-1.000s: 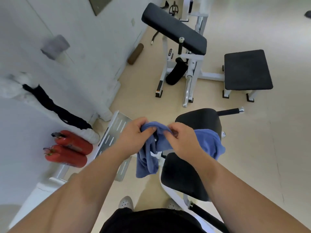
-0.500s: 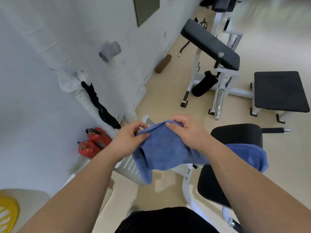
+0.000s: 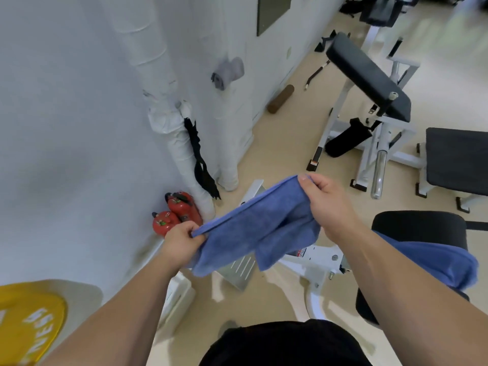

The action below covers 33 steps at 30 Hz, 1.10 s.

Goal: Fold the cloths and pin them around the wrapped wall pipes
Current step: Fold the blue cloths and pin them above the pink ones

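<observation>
Head view: both hands hold a blue cloth [image 3: 258, 228] up in the air in front of the person, its top edge pulled into a straight slanted line between them. The left hand [image 3: 182, 241] pinches the lower end of that edge with curled fingers, and the right hand [image 3: 326, 204] pinches the upper end between thumb and fingers; the rest of the cloth hangs in loose folds below. A second blue cloth [image 3: 435, 262] lies draped over the black padded bench [image 3: 420, 225], under the right forearm. Along the white wall on the left run two wrapped pipes, the nearer pipe [image 3: 182, 154] with a black strap [image 3: 200, 165] hanging down it, the farther pipe [image 3: 229, 143] with a grey cloth [image 3: 228, 72] bundled against it higher up. Two red fire extinguishers [image 3: 182, 210] stand at the foot of the nearer pipe.
</observation>
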{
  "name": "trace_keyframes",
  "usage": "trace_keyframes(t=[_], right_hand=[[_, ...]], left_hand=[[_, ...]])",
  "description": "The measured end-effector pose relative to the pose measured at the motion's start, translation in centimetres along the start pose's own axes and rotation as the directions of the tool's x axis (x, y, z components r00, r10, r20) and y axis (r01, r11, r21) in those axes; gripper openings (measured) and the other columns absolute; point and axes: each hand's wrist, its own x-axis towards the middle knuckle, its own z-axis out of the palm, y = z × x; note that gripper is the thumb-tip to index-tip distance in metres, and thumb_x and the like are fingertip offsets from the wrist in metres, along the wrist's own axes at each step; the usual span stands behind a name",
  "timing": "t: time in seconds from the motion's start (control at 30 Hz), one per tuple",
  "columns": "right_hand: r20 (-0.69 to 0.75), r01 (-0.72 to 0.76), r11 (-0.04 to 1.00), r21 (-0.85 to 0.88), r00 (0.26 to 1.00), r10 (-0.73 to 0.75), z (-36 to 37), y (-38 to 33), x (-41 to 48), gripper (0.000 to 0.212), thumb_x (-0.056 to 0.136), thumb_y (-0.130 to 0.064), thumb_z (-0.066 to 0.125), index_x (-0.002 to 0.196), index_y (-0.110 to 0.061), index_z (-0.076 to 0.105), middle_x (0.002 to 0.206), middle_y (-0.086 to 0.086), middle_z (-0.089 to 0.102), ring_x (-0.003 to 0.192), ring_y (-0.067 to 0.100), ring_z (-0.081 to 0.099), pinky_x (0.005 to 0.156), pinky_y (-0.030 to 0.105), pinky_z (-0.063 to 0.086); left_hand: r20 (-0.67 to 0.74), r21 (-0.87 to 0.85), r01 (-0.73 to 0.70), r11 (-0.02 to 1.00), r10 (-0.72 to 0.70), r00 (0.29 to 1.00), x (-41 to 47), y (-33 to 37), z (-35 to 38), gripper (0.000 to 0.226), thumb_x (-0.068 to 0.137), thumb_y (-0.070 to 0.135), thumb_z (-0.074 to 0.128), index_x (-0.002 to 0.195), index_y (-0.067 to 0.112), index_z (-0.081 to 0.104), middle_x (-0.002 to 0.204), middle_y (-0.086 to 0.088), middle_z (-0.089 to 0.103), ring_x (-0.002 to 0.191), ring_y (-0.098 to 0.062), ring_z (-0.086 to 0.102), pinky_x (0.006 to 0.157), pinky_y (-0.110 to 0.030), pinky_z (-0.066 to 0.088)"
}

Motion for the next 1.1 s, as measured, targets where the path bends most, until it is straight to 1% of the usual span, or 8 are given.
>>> trace_keyframes(t=[0.17, 0.27, 0.4, 0.47, 0.57, 0.7, 0.93, 1.1], right_hand=[[-0.039, -0.002, 0.987, -0.163, 0.999, -0.005, 1.5, 0.8, 2.7, 0.039, 0.1, -0.038, 0.054, 0.085, -0.004, 0.064, 0.07, 0.004, 0.051, 0.066, 0.016, 0.048, 0.063, 0.033, 0.037], [0.014, -0.017, 0.967, -0.252, 1.0, 0.021, 2.6, 1.6, 4.9, 0.045, 0.094, -0.038, 0.056, 0.085, 0.006, 0.06, 0.067, 0.009, 0.047, 0.064, 0.022, 0.045, 0.061, 0.032, 0.036], [0.269, 0.014, 0.963, -0.268, 0.961, 0.061, 4.9, 1.1, 6.9, 0.026, 0.097, -0.021, 0.054, 0.117, -0.026, 0.069, 0.073, 0.0, 0.06, 0.065, 0.012, 0.056, 0.064, 0.026, 0.051], [0.46, 0.164, 0.946, -0.279, 0.888, -0.018, 5.9, 0.4, 7.0, 0.04, 0.098, -0.009, 0.051, 0.125, -0.035, 0.065, 0.063, -0.007, 0.056, 0.051, 0.002, 0.046, 0.053, 0.012, 0.04], [0.693, 0.344, 0.922, -0.177, 0.708, -0.131, 6.8, -0.8, 6.8, 0.038, 0.096, -0.014, 0.062, 0.129, -0.033, 0.064, 0.056, -0.013, 0.049, 0.054, 0.001, 0.046, 0.06, 0.011, 0.038], [0.791, 0.416, 0.909, -0.01, 0.559, -0.247, 6.2, -2.2, 8.0, 0.029, 0.095, -0.01, 0.063, 0.098, -0.037, 0.073, 0.078, -0.018, 0.071, 0.074, -0.002, 0.061, 0.07, 0.009, 0.043], [0.66, 0.338, 0.938, -0.073, 0.722, -0.209, 5.4, -2.5, 13.7, 0.02, 0.101, -0.017, 0.056, 0.088, -0.016, 0.072, 0.065, 0.003, 0.059, 0.059, 0.005, 0.047, 0.059, 0.025, 0.042], [0.516, 0.157, 0.986, -0.047, 0.849, -0.111, 4.2, -3.1, 16.7, 0.028, 0.101, -0.016, 0.054, 0.077, -0.018, 0.069, 0.06, -0.013, 0.058, 0.06, 0.004, 0.05, 0.063, 0.022, 0.044]], left_hand=[[0.012, -0.24, 0.189, 0.952, -0.192, 0.981, -0.2, -3.6, -1.4, 0.044, 0.074, 0.055, 0.07, 0.081, 0.012, 0.067, 0.078, -0.015, 0.069, 0.072, -0.021, 0.058, 0.072, -0.048, 0.054], [0.01, -0.228, 0.187, 0.955, -0.189, 0.982, -0.6, -1.5, -2.3, 0.043, 0.08, 0.049, 0.064, 0.088, 0.006, 0.065, 0.074, -0.005, 0.06, 0.073, -0.016, 0.05, 0.068, -0.037, 0.046], [-0.07, -0.214, 0.093, 0.972, -0.11, 0.991, -0.8, 3.1, -3.2, 0.017, 0.089, 0.027, 0.061, 0.076, 0.018, 0.057, 0.074, 0.002, 0.058, 0.075, -0.016, 0.053, 0.074, -0.038, 0.046], [-0.087, -0.182, 0.02, 0.983, -0.037, 0.996, -1.0, 6.0, -3.2, 0.016, 0.094, 0.025, 0.06, 0.081, 0.016, 0.062, 0.077, -0.001, 0.062, 0.075, -0.013, 0.055, 0.078, -0.038, 0.05], [-0.058, -0.108, -0.091, 0.99, 0.085, 0.995, -1.1, 11.0, -2.6, 0.017, 0.097, 0.023, 0.061, 0.087, 0.01, 0.066, 0.084, -0.01, 0.066, 0.072, -0.008, 0.054, 0.075, -0.031, 0.05], [-0.11, -0.136, -0.139, 0.981, 0.124, 0.986, -0.4, 15.1, -1.1, 0.014, 0.094, 0.022, 0.065, 0.085, 0.012, 0.069, 0.082, -0.011, 0.067, 0.069, -0.016, 0.056, 0.07, -0.032, 0.049], [-0.216, -0.212, 0.028, 0.977, -0.075, 0.974, 1.7, 14.4, 0.6, 0.012, 0.087, 0.011, 0.072, 0.082, 0.002, 0.066, 0.072, -0.011, 0.064, 0.063, -0.01, 0.052, 0.067, -0.033, 0.046], [-0.191, -0.304, 0.139, 0.942, -0.204, 0.96, 1.8, 13.0, 0.7, 0.026, 0.084, 0.031, 0.077, 0.085, 0.007, 0.069, 0.083, -0.016, 0.068, 0.071, -0.023, 0.061, 0.072, -0.045, 0.053]])
